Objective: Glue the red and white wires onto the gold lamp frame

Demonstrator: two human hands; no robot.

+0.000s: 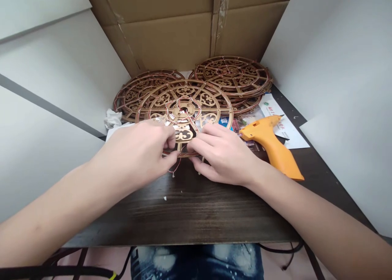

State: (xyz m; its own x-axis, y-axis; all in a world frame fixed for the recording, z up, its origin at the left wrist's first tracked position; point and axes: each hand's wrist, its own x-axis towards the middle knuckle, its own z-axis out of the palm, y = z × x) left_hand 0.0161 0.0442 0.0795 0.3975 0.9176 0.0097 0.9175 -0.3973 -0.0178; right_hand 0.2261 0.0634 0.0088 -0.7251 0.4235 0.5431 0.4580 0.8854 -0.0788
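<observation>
A round openwork wooden disc [190,108], tan with scroll cut-outs, spokes and thin red and white wires, leans up in front of me. My left hand [143,147] has its fingers curled at the disc's near rim, thumb below and index finger above. At the same rim, slightly to the right, my right hand [222,153] grips with fingers on top and thumb underneath. A thin red wire [173,170] with a small bead-like end hangs below the rim between the hands. Part of the rim is hidden behind my fingers.
More wired discs are stacked at the back left [131,94] and back right [231,72]. An orange glue gun [272,145] lies at the right on printed papers [294,135]. A crumpled tissue [112,118] sits at the left. Cardboard [165,39] and white panels enclose the dark table [190,218].
</observation>
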